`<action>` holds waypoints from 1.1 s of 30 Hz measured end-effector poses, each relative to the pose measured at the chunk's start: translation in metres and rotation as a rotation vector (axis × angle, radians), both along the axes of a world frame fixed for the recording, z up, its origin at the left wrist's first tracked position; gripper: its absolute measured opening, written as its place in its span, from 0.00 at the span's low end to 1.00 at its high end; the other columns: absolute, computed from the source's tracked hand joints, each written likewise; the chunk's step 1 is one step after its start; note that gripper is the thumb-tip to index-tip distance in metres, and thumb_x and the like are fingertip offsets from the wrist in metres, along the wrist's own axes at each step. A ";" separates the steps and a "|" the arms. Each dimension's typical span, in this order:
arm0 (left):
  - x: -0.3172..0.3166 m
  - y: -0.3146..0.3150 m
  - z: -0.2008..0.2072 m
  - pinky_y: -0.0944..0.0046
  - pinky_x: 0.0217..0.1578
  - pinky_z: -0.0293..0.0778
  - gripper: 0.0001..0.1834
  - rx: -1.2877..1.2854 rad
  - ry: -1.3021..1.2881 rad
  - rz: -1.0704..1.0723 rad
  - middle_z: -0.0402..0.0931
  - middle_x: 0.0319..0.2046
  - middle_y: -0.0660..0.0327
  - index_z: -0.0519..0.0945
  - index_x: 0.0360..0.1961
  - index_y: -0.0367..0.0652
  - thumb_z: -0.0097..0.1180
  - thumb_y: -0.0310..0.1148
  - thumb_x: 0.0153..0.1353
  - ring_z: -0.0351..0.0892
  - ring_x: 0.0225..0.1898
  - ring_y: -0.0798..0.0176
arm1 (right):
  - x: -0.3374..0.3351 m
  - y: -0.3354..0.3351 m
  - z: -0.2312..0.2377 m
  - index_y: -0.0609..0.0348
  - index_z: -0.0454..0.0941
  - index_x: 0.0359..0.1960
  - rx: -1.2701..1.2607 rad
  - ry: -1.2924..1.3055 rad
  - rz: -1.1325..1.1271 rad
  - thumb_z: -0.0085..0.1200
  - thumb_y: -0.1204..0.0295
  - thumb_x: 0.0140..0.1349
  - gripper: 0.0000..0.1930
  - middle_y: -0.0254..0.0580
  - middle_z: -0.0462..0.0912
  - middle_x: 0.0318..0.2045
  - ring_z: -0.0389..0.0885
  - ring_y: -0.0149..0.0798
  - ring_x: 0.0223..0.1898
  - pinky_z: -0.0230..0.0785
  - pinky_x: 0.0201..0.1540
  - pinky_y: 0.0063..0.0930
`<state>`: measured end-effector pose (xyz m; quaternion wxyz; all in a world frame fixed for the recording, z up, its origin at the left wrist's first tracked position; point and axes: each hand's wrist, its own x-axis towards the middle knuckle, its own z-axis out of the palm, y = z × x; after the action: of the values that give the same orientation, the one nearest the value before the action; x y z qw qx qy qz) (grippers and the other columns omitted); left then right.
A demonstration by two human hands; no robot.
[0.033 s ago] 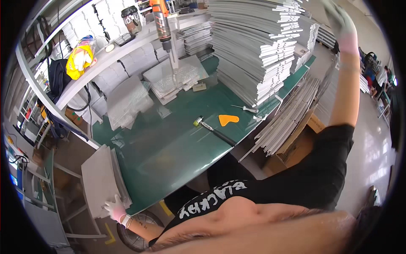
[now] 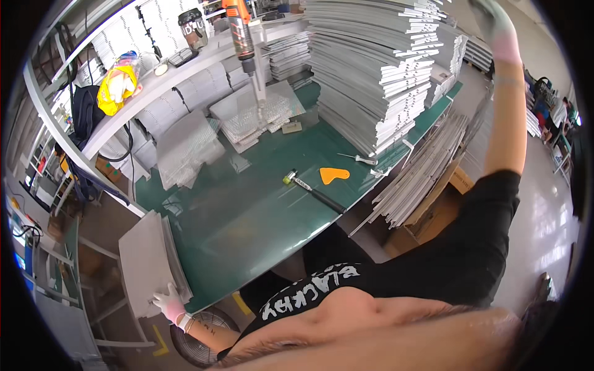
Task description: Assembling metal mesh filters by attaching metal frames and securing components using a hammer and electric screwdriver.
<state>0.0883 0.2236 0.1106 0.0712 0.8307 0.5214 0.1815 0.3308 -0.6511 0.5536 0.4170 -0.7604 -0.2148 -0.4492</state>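
Observation:
My left hand [image 2: 168,303], in a white and pink glove, rests with spread fingers on a stack of flat grey-white panels [image 2: 146,266] at the table's left end. Raised high at the far right, my right hand [image 2: 495,28] wears a similar glove. Its fingers look stretched out, partly cut off by the picture's rim, and I see nothing held in it. Nearest to that hand is a tall stack of thin white panels [image 2: 359,68] on the green table [image 2: 229,229]. A hammer [image 2: 314,191], an orange scraper [image 2: 334,175] and a screwdriver [image 2: 357,159] lie on the table.
An orange and black power screwdriver [image 2: 240,31] hangs over the table's back. Bubble-wrap bundles [image 2: 189,148] lie below a shelf holding a cup [image 2: 193,29] and a yellow bag [image 2: 116,86]. Long strips [image 2: 421,176] rest over a cardboard box [image 2: 427,229] at right. A floor fan [image 2: 201,340] stands near my left arm.
My right hand and forearm have shifted slightly upward, farther into the picture's rim. The hanging power screwdriver has swung a little to the right. My left hand stays on the panels.

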 end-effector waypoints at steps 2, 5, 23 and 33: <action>-0.018 -0.011 0.007 0.43 0.61 0.62 0.47 -0.146 -0.041 0.022 0.62 0.63 0.41 0.64 0.65 0.37 0.53 0.64 0.56 0.64 0.62 0.36 | 0.024 0.075 0.026 0.75 0.67 0.58 0.181 0.078 -0.233 0.48 0.62 0.62 0.29 0.64 0.79 0.46 0.77 0.56 0.51 0.66 0.59 0.41; -0.008 -0.033 0.036 0.46 0.63 0.59 0.51 0.051 0.280 0.057 0.64 0.63 0.43 0.68 0.62 0.36 0.54 0.70 0.51 0.66 0.62 0.44 | 0.010 0.140 0.030 0.69 0.69 0.58 0.395 0.391 -0.219 0.49 0.64 0.64 0.25 0.51 0.79 0.46 0.77 0.42 0.47 0.67 0.53 0.32; -0.065 -0.108 0.127 0.59 0.62 0.62 0.37 -0.378 -0.772 -0.491 0.68 0.61 0.47 0.67 0.63 0.31 0.66 0.39 0.57 0.67 0.63 0.56 | -0.060 0.257 -0.290 0.62 0.81 0.48 -0.154 0.375 0.022 0.55 0.74 0.59 0.15 0.40 0.81 0.29 0.77 0.32 0.29 0.72 0.38 0.27; 0.027 -0.246 0.025 0.50 0.51 0.71 0.39 -0.478 0.034 -1.038 0.76 0.47 0.39 0.70 0.58 0.33 0.50 0.60 0.62 0.77 0.49 0.42 | -0.041 0.446 -0.464 0.60 0.71 0.58 -0.427 0.475 0.478 0.58 0.62 0.55 0.29 0.58 0.68 0.59 0.64 0.58 0.62 0.53 0.66 0.49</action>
<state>0.1155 -0.0222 0.1352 0.3283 0.9416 0.0729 -0.0136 0.2903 -0.2048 0.0892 0.3805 -0.8414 -0.3715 -0.0964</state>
